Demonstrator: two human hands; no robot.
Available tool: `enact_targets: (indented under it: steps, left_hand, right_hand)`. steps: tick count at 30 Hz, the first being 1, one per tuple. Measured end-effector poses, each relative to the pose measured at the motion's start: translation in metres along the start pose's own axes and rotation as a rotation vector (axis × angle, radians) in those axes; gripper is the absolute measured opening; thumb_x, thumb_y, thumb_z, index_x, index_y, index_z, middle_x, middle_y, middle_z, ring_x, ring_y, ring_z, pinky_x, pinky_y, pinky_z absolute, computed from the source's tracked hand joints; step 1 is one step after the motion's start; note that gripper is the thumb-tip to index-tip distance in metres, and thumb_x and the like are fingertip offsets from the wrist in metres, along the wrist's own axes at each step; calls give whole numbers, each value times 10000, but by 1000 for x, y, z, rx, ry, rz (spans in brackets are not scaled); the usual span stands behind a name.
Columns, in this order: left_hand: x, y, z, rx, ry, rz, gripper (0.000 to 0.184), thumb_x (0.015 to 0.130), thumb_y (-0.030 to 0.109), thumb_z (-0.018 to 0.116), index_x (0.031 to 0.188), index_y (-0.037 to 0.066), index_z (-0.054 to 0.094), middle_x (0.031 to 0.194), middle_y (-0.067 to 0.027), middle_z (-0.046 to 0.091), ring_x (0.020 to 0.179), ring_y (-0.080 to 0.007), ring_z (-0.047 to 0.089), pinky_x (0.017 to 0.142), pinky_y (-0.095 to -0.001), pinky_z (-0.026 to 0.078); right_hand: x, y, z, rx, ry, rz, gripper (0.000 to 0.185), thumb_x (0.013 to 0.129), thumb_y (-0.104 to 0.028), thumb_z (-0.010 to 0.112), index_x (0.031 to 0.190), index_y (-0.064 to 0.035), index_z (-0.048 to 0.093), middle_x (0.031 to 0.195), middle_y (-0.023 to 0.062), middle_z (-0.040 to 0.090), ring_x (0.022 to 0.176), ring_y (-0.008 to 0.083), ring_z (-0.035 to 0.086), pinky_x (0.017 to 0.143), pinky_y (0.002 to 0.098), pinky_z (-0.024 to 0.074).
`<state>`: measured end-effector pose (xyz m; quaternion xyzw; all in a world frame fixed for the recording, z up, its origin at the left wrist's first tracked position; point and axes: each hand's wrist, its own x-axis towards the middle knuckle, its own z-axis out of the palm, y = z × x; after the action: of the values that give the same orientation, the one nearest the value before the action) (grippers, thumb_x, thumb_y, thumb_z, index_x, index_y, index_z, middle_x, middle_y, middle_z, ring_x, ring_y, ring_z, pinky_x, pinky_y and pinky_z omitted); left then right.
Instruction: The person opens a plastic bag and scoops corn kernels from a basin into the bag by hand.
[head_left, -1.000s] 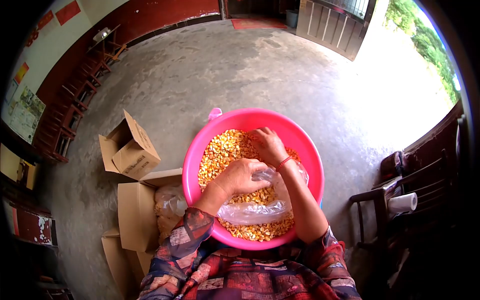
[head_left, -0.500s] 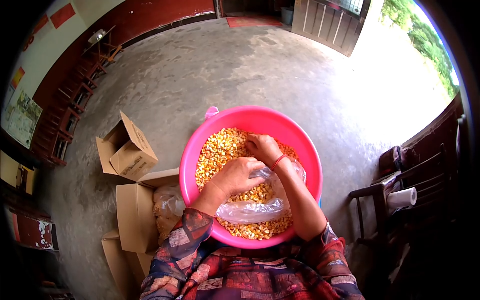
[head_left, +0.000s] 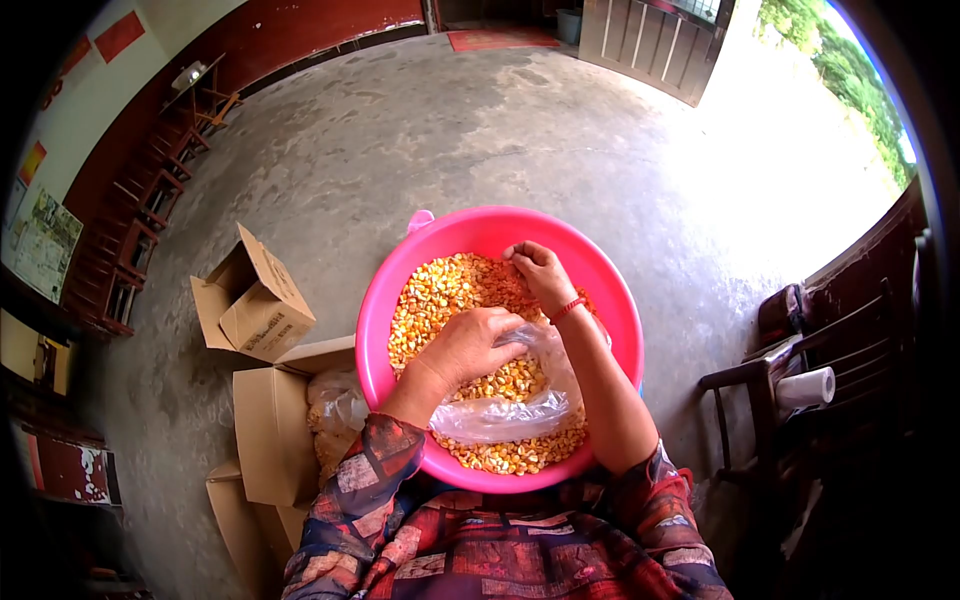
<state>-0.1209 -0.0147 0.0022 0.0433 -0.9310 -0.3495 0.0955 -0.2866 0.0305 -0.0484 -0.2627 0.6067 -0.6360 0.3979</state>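
Note:
A large pink basin holds loose yellow corn kernels. Inside it lies a clear plastic bag with its mouth spread and kernels showing within. My left hand is closed on the bag's upper left edge, thumb and fingers together. Above the kernels at the basin's far side is my right hand, its wrist in a red bracelet. The fingertips of that hand are pinched together; whatever they hold is too small to name.
Left of the basin stand an open cardboard box and another box with a filled plastic bag. A wooden chair on the right carries a white paper roll. Chairs line the left wall.
My right hand has lifted from the kernels and moved a little up and right, towards the basin's far rim. My left hand stays at the bag. The whole view has shifted slightly.

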Motion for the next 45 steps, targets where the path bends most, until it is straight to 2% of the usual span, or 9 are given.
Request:
enact_targets:
  steps: [7,14,19,22,28,31,34,35,45]
  left_hand:
    - [1,-5,1,43,-16,-35,242,775,191,648,975,56,638,906,-149,632,851,-307,614,739,-392,489]
    - [1,-21,8,35,114,-50,262,820,219,626,1040,78,609,915,-175,643,857,-317,631,714,-383,501]
    - [-1,-24,10,-51,136,-255,179,833,199,615,926,47,597,807,-128,642,725,-201,635,604,-330,493]
    - [-5,-13,2,-982,93,-296,152,806,147,569,870,21,625,643,-43,618,652,-92,619,592,-271,488]
    - [-11,2,-12,-708,90,-389,183,795,176,586,879,18,627,648,-53,636,573,-120,632,524,-260,494]
    - [-6,-23,4,-561,60,-353,197,809,200,569,863,17,614,672,-115,651,650,-199,663,560,-299,513]
    - [6,-18,4,254,74,-75,218,822,250,574,812,35,607,751,-182,625,726,-349,621,661,-413,503]
    - [2,-15,3,124,47,-73,221,779,225,650,893,41,604,821,-162,619,811,-321,616,687,-396,497]
    - [1,-1,-1,32,24,43,209,697,134,662,889,49,660,810,-130,629,761,-303,606,694,-377,491]
  right_hand:
    - [-8,-18,-2,338,-34,44,141,937,-146,460,943,-60,571,634,-32,488,439,23,319,375,172,229]
    - [-35,-47,10,447,-603,-60,244,942,-251,489,792,-70,553,543,-63,366,426,26,262,384,188,179]
    - [-51,-54,20,308,-865,2,266,925,-275,528,767,-69,586,625,-49,510,505,15,393,453,164,270]
    - [-50,-56,22,81,-945,-55,273,929,-267,521,768,-56,588,673,-18,566,538,39,471,473,187,348]
    - [-52,-59,25,56,-1119,-193,295,923,-180,476,696,-22,579,679,88,624,596,164,586,566,288,466]
    - [-39,-50,13,76,-1001,-383,221,929,-139,471,781,-11,572,741,57,622,728,147,615,615,261,487]
    - [-35,-47,8,485,-687,-126,189,936,-142,469,844,-34,595,739,29,604,689,98,589,598,226,479]
    - [-31,-47,7,476,-549,-133,193,941,-165,476,881,-39,610,760,18,612,671,74,572,598,206,469]
    - [2,18,-7,-1084,174,-588,239,788,-154,604,1022,-111,632,976,116,618,862,333,588,789,423,478]
